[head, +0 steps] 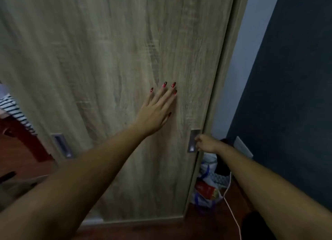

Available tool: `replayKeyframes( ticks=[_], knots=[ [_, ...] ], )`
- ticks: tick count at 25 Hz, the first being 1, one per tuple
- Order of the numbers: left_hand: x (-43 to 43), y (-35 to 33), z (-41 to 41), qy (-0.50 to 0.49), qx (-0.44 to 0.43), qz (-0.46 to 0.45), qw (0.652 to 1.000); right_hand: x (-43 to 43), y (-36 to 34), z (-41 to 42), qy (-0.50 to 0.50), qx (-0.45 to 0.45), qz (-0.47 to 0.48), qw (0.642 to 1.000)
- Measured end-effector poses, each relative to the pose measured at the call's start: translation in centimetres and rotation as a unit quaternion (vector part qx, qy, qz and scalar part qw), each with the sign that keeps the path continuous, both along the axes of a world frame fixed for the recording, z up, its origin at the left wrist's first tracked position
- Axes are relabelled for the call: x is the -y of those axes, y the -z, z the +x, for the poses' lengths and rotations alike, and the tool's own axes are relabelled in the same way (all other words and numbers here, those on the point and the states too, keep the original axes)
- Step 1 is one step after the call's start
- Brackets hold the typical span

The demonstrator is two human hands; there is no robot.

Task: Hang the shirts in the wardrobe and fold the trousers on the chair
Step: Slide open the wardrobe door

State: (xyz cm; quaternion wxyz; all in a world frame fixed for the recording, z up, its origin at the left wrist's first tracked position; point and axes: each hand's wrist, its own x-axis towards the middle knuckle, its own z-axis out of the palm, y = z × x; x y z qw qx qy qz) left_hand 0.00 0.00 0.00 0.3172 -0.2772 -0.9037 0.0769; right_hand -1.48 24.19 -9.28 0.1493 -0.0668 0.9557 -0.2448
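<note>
A light wood-grain sliding wardrobe door (116,60) fills most of the view. My left hand (156,110) lies flat on the door panel with its fingers straight and spread. Lower right, my right hand (204,143) has its fingers curled into the recessed metal handle (193,141) at the door's right edge. A second recessed handle (62,145) sits at lower left. A striped garment (12,110) shows at the far left edge, beyond the door. No trousers or chair are visible.
Bags (208,184) and a dark object are piled on the floor right of the wardrobe. A white cable (231,209) runs across the dark wooden floor. A dark blue wall (291,96) stands on the right. A red-brown piece of furniture (21,142) is at left.
</note>
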Motion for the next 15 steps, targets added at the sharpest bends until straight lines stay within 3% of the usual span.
replayKeyframes(
  ticks=[10,15],
  knots=[
    [0.7,2.3,-3.6,-0.038,-0.066,-0.025,0.997,0.2,3.2,-3.1,-0.049,-0.036,-0.018,0.998],
    [4.1,3.8,-3.9,-0.083,-0.094,-0.01,0.992,3.6,3.7,-2.9,-0.096,-0.058,-0.071,0.991]
  ],
)
